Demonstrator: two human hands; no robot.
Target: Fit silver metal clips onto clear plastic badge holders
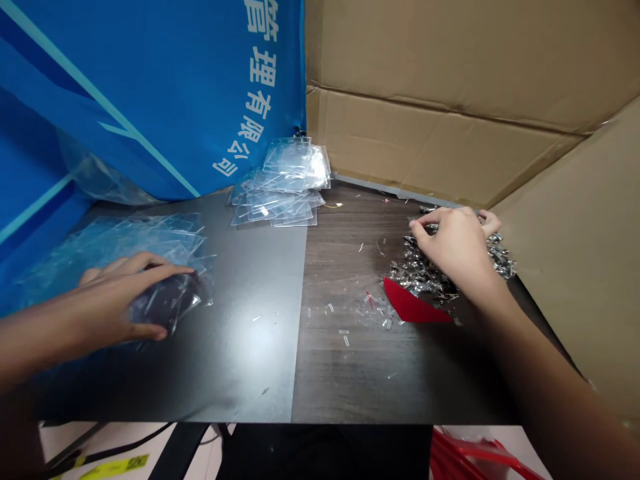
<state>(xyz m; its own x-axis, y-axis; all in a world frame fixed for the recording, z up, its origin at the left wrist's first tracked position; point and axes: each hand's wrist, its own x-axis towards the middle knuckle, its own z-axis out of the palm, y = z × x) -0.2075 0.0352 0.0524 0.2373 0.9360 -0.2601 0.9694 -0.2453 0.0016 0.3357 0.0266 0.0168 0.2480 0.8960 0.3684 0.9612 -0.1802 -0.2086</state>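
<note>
My left hand (pixel 125 297) rests on a loose pile of clear plastic sleeves (pixel 150 243) at the left of the dark table (pixel 270 360); its fingers and thumb close round the top sleeve. My right hand (pixel 453 243) reaches into a heap of small shiny metal clips (pixel 425 273) at the right, with its fingertips pinched down among them. What the fingertips hold is too small to make out. A red sheet (pixel 413 307) lies under the near edge of the clip heap.
A neater stack of clear sleeves (pixel 285 187) sits at the back centre. A blue banner with white characters (pixel 165 93) stands behind on the left, cardboard walls (pixel 450 113) behind and right. Small clear plastic bits (pixel 345 327) are scattered mid-table.
</note>
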